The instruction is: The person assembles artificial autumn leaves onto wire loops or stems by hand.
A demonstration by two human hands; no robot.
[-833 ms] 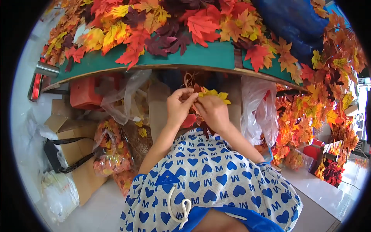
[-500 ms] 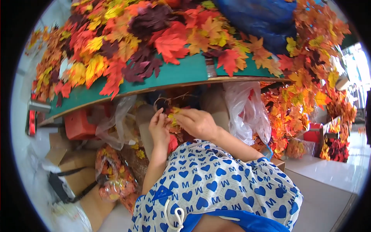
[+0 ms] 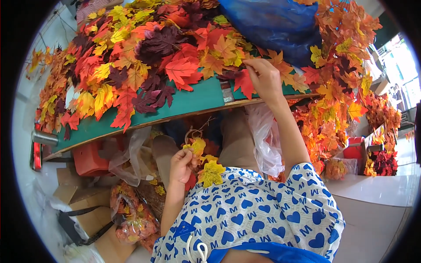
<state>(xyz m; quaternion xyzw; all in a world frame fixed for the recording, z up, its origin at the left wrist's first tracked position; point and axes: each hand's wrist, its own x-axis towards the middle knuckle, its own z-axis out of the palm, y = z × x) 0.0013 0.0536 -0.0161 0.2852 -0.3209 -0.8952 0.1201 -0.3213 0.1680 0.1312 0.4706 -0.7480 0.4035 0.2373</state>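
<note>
Low between my knees, my left hand [image 3: 183,165] pinches a sprig of artificial maple leaves, with a yellow leaf [image 3: 198,146] at its fingertips. A larger yellow leaf [image 3: 212,173] hangs over the patterned apron beside it. Just beyond are thin brown twig loops [image 3: 191,132]; how they join the leaves is hidden. Over the table's front edge reaches my right hand [image 3: 266,82], its thumb and fingers drawn together at the leaf pile. A red leaf [image 3: 244,84] and an orange leaf [image 3: 280,63] lie nearest to it. What its fingertips hold is too small to make out.
Red, orange, yellow and dark purple leaves cover much of the green tabletop [image 3: 199,100]. A blue plastic bag [image 3: 276,30] rests at the back. Beneath are a red stool-like item [image 3: 90,160] and a clear bag [image 3: 265,140]. More leaves hang at right; a leaf-filled bag [image 3: 131,215] lies lower left.
My right hand has left the sprig beside my left hand and moved up and right to the leaves on the table. The yellow leaves in my left hand now show more fully.
</note>
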